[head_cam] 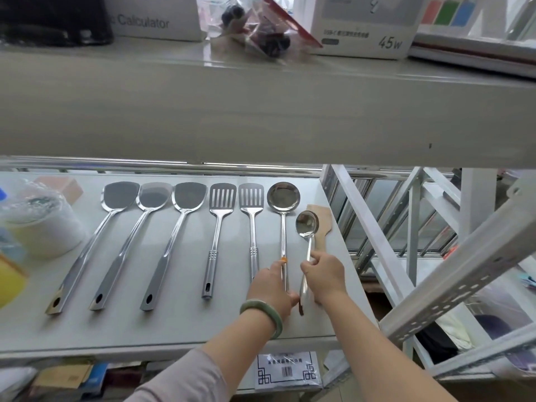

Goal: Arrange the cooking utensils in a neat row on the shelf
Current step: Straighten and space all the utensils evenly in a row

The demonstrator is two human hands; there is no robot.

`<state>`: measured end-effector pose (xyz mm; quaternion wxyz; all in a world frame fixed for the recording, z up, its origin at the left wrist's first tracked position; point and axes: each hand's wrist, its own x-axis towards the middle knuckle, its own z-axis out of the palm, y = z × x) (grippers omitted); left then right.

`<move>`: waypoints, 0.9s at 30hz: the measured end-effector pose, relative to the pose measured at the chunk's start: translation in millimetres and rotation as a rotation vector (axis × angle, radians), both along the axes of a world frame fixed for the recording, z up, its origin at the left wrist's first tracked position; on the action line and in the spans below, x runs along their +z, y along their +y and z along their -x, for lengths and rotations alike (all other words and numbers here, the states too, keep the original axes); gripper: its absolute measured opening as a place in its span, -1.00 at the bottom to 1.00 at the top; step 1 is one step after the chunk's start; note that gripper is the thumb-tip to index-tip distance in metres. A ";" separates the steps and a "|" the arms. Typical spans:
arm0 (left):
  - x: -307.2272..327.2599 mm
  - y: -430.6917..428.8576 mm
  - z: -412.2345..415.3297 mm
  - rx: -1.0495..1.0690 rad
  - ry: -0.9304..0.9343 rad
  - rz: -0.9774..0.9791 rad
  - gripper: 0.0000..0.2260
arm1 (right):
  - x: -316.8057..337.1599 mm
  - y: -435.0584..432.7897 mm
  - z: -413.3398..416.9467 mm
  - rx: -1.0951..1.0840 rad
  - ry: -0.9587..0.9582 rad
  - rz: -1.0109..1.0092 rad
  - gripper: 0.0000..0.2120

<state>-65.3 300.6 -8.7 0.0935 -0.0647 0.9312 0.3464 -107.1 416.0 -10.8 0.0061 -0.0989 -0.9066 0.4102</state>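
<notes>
- Lining up the last pieces, the left hand [271, 288] rests on the lower handle of the big ladle [283, 198], fingers loosely curled over it, seemingly to steady it in its place.
- The right hand [324, 278] has its grip closed on the handle of the small ladle [307, 224], which lies just beside the big one, bowl sitting lower than its neighbours, so it likely needs sliding up to match.
- Three solid spatulas [117, 195] and two slotted spatulas [222, 195] already lie parallel on the shelf [174, 329], heads away, handles toward the person.
- A wooden spatula [323, 219] lies partly under the small ladle at the right edge, not yet in the row.
</notes>
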 end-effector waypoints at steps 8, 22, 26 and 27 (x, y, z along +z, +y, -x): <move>-1.7 -2.5 -1.0 -0.018 -0.002 0.052 -0.43 | -16.6 16.3 -8.4 -0.036 0.089 -0.408 -0.72; -5.6 8.9 2.5 -0.016 -0.014 0.046 -0.44 | -6.7 39.8 -20.6 -0.018 0.015 -0.540 -0.63; -6.2 8.7 3.9 0.003 -0.008 0.021 -0.44 | -10.3 7.5 -24.5 0.159 -0.085 -0.442 -0.71; -6.0 8.2 3.9 0.007 -0.009 0.017 -0.44 | -12.6 4.5 -23.4 0.166 -0.104 -0.439 -0.75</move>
